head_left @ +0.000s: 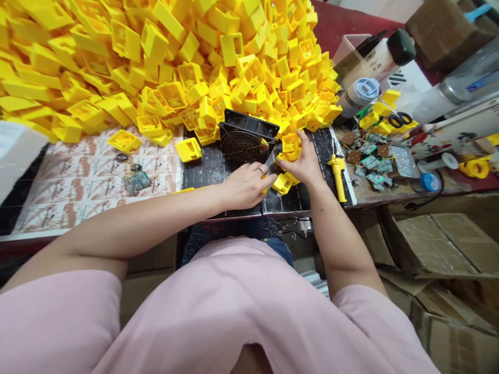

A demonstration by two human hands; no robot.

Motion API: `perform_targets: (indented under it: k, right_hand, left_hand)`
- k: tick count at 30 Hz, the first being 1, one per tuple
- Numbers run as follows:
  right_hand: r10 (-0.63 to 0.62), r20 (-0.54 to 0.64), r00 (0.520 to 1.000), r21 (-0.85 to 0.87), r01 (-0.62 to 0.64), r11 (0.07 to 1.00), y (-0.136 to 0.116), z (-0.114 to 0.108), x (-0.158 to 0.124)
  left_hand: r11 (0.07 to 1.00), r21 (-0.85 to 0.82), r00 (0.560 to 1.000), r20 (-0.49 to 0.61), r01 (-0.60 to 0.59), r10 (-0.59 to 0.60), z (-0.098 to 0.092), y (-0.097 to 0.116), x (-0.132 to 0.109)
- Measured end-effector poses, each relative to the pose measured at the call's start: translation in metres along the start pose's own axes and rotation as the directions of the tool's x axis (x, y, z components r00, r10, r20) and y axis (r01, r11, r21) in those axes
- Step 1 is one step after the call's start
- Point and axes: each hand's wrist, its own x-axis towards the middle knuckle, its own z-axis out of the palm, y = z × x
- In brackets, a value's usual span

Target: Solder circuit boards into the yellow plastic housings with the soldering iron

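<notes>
My left hand (247,185), with a ring on one finger, is palm down at the bench's front edge. Its fingers curl over a small yellow plastic piece (265,188), mostly hidden. My right hand (304,162) curves its thumb and fingers around yellow plastic housings (290,142), stacked close together; its grip is partly hidden. Another yellow housing (281,184) lies below the right thumb, between the hands. Behind my left hand stands a black fan (246,141) with a round wire guard. A yellow-handled soldering iron (337,174) lies right of my right hand.
A big heap of yellow housings (163,62) fills the back of the bench. A small circuit board (139,180) lies on the left; several more boards (376,163) lie right, near black-handled scissors (400,120), a lidded cup (364,93) and a solder spool (440,162). Cardboard boxes (448,244) stand below right.
</notes>
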Motion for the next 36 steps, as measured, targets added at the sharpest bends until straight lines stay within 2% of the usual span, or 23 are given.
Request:
perform_targets:
  k: [2,5,9,12,15,18,21,23,25,26,29,31,33,35,36]
  right_hand:
    - [-0.028,-0.001,1.000,0.009,0.028,1.000,0.003,0.003,0.002]
    - [-0.036,0.067,0.997,-0.031,0.038,0.999,-0.001,0.007,0.011]
    - [-0.055,0.153,0.987,-0.034,0.061,0.998,0.003,0.007,0.026]
    - [-0.088,0.061,0.994,0.025,0.086,0.996,0.019,0.004,0.028]
    - [-0.060,-0.011,0.998,0.034,0.060,0.998,0.032,-0.002,0.022]
    - [-0.030,0.020,0.999,0.010,0.030,1.000,0.035,-0.007,0.018]
    - [-0.034,0.073,0.997,-0.009,0.035,0.999,0.032,-0.012,0.019]
    - [-0.037,0.102,0.994,-0.031,0.040,0.999,0.029,-0.016,0.021]
    - [-0.031,0.116,0.993,-0.055,0.038,0.998,0.026,-0.019,0.024]
    - [-0.028,0.120,0.992,-0.064,0.036,0.997,0.023,-0.019,0.025]
    - [-0.024,0.133,0.991,-0.121,0.040,0.992,0.014,-0.012,0.030]
    - [-0.014,0.143,0.990,-0.184,0.041,0.982,0.008,-0.005,0.036]
    - [0.007,0.148,0.989,-0.236,0.028,0.971,0.002,0.001,0.043]
    - [0.028,0.144,0.989,-0.254,0.009,0.967,0.000,0.005,0.049]
    - [0.038,0.137,0.990,-0.256,-0.001,0.967,0.000,0.005,0.053]
  left_hand:
    - [0.999,-0.030,0.999,0.032,-0.011,0.012,-0.001,0.010,0.008]
    - [0.999,-0.031,0.996,0.085,0.029,-0.026,0.002,0.023,0.026]
    - [0.996,-0.040,0.993,0.087,0.085,-0.081,0.005,0.031,0.046]
    - [0.994,-0.043,0.990,0.103,0.101,-0.096,0.003,0.032,0.054]
    - [0.995,-0.042,0.989,0.120,0.095,-0.089,-0.001,0.033,0.056]
    - [0.999,-0.022,0.999,0.026,0.041,-0.041,-0.009,0.030,0.046]
    - [1.000,0.003,0.985,-0.173,0.011,-0.011,-0.025,0.013,0.014]
    - [0.996,0.003,0.943,-0.321,0.093,-0.087,-0.037,-0.008,-0.019]
    - [0.968,-0.013,0.879,-0.415,0.251,-0.234,-0.047,-0.036,-0.055]
    - [0.931,-0.020,0.833,-0.440,0.365,-0.336,-0.049,-0.052,-0.072]
    - [0.751,-0.025,0.676,-0.416,0.659,-0.608,-0.045,-0.098,-0.111]
    - [0.642,-0.035,0.589,-0.360,0.766,-0.723,-0.038,-0.123,-0.124]
    - [0.585,-0.038,0.552,-0.285,0.810,-0.784,-0.033,-0.140,-0.129]
    - [0.585,0.001,0.567,-0.249,0.811,-0.785,-0.033,-0.144,-0.128]
    - [0.600,0.026,0.583,-0.273,0.800,-0.766,-0.034,-0.140,-0.125]
